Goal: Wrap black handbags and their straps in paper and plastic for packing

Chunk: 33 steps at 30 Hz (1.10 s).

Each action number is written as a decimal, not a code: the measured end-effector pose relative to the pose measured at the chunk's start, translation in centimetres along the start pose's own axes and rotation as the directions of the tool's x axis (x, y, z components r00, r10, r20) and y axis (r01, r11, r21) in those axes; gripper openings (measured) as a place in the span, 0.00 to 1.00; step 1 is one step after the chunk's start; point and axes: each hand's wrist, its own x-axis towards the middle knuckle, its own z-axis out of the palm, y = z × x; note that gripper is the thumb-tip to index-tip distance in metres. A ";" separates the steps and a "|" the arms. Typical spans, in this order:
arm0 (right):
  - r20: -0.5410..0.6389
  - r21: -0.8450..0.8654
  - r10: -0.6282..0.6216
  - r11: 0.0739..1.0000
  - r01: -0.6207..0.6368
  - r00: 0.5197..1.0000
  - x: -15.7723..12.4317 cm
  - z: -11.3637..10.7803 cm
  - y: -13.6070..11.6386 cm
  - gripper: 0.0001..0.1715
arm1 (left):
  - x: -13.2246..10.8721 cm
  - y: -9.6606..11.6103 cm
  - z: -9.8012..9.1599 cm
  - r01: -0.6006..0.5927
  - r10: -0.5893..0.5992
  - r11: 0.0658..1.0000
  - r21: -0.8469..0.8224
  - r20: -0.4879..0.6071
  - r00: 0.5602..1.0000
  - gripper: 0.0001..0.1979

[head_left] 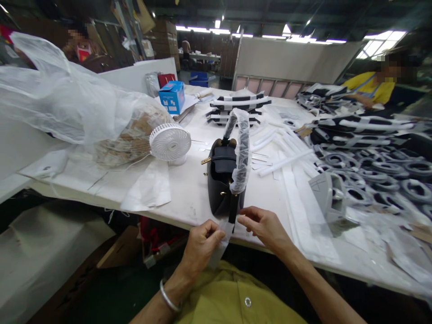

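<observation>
A black handbag (pixel 216 193) with gold-coloured fittings stands on the table near its front edge. Translucent plastic film covers its raised handle (pixel 243 148). From the bag's near side a black strap (pixel 233 209) hangs toward the table edge. My left hand (pixel 201 245) pinches a strip of translucent film (pixel 225 231) at the strap's lower end. Close to the strap's right side is my right hand (pixel 261 224), its fingers partly curled and apart, with nothing visible in them.
A white fan (pixel 170 144) and a bulky plastic bag (pixel 124 130) stand left. White foam tubes (pixel 286 162), a tape dispenser (pixel 329 198) and many wrapped coiled straps (pixel 357 195) lie right. Behind are wrapped black bundles (pixel 236 103) and a blue box (pixel 172 97). A person in yellow (pixel 369 87) sits far right.
</observation>
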 end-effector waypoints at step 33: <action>0.075 0.688 0.027 0.722 -0.071 0.997 -1.9 4.1 -1.3 0.17 | -2.0 -2.2 -3.7 -0.465 0.490 0.853 0.237 -0.058 0.870 0.10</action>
